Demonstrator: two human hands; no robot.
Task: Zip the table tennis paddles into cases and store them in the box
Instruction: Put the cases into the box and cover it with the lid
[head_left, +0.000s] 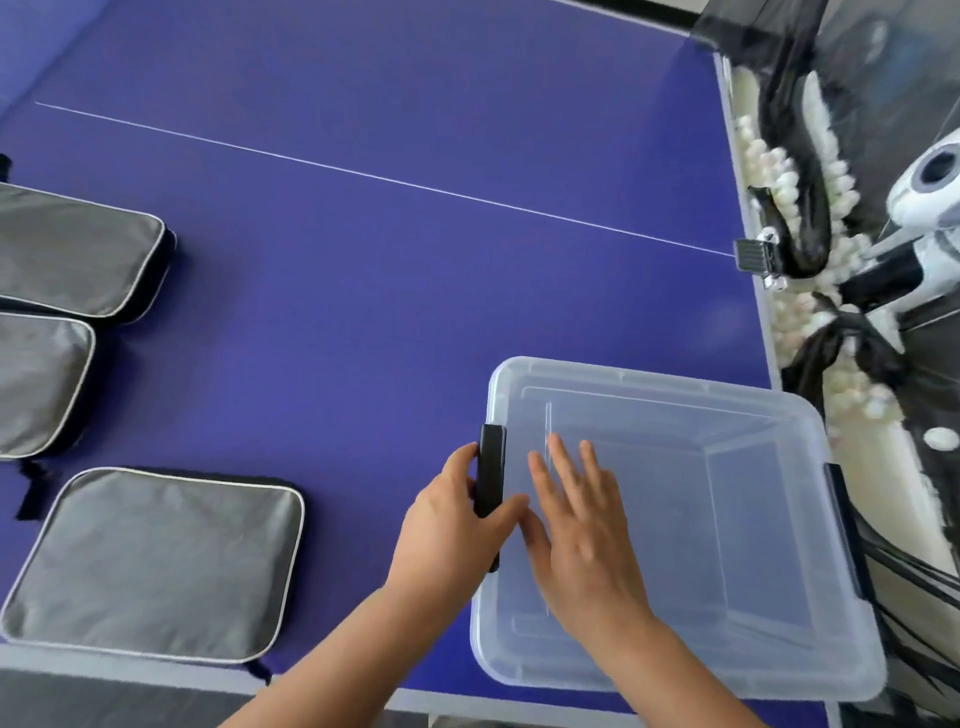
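The clear plastic box (675, 519) stands on the blue desk (363, 260), its lid on. The right hand (576, 525) lies flat on the lid with fingers straight, its grip released. The left hand (457, 525) is at the left edge of the box, its grip grasping the black latch (491, 467), thumb on the lid side. A second black latch (844, 519) is on the right edge of the box. Well left of the box lie three grey zipped cases (156, 566) flat on the desk, two of them farther back. Beyond the right side of the box, off the desk, many white balls (789, 182) lie in a black net
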